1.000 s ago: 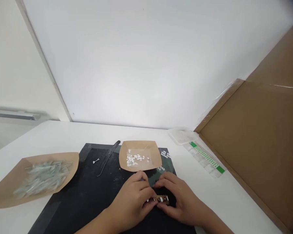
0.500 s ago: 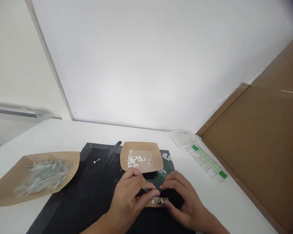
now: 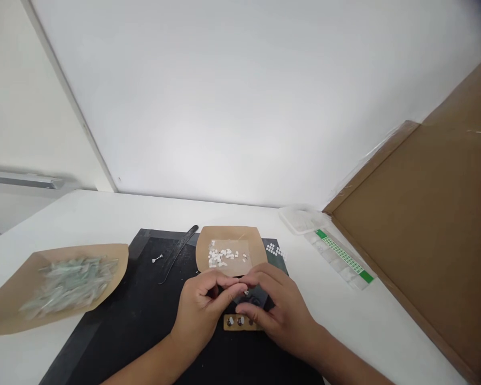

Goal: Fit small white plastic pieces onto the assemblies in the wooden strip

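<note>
Left fingers: thumb and forefinger of the left hand [image 3: 200, 307] pinched near their tips, apparently grasping a small bright piece [image 3: 246, 292]; exact contact partly hidden.
Right fingers: forefinger of the right hand [image 3: 284, 307] meets the left fingertips; its thumb stands apart below, with a gap between. No separate grasp seen.
Small bright piece: located at the meeting fingertips, above the mat. Judged very light and stiff, easily dropped or flicked away; best taken by its edges, with fingertips only. Outline too small to read.
Holder strip [image 3: 235, 323]: tan, lying on the mat just below the right thumb, right end covered by that hand. Judged light and rigid, liable to slide; best steadied by its long edges, clear of the dark and white parts seated on it.
Near tray [image 3: 228, 231]: tan, beyond the hands, holding loose white pieces [image 3: 224, 255]. These look thin and light; lift singly by the rim.
Mat [image 3: 144, 326]: black, under the hands, bearing a curved black tool [image 3: 179, 254] and a small metallic item [image 3: 157, 259], both left of the near tray.
Left tray [image 3: 28, 264]: holds clear and greenish slips, blurred.
Worktop [image 3: 164, 207]: white; green-banded clear case [image 3: 343, 258] at right.
</note>
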The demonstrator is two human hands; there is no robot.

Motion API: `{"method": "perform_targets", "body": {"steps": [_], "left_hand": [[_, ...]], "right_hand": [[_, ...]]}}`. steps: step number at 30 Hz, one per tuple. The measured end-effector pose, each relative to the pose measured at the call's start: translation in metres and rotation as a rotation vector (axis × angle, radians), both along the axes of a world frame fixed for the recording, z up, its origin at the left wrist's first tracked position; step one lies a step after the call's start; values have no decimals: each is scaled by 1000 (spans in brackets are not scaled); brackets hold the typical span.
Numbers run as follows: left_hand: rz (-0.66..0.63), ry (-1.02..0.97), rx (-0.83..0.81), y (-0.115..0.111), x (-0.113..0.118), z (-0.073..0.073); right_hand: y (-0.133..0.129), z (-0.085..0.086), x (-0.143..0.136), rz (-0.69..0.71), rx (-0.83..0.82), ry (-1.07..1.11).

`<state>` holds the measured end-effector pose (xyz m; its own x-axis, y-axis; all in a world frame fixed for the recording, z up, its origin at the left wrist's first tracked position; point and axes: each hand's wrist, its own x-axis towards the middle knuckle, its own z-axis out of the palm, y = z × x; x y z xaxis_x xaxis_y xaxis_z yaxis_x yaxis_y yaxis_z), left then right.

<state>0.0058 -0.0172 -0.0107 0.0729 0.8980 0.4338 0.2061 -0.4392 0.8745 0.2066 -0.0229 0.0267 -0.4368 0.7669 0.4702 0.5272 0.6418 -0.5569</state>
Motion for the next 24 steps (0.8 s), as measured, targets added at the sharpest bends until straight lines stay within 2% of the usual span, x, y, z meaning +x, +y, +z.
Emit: {"method": "perform_targets", "body": {"steps": [5,11,18,24], "left_hand": [[-89,-17,-32,-4,2,0],[-234,11,87,-3,2,5],[-229,94,194,-5,1,5],[-204,207,308,-7,-1,17]], "right_hand": [[-7,-12,4,-29,24,71],[-6,-13,12,-48,102,106],[-5,-15,17,16,136,97],[-7,-17,19,28,82,145]]}}
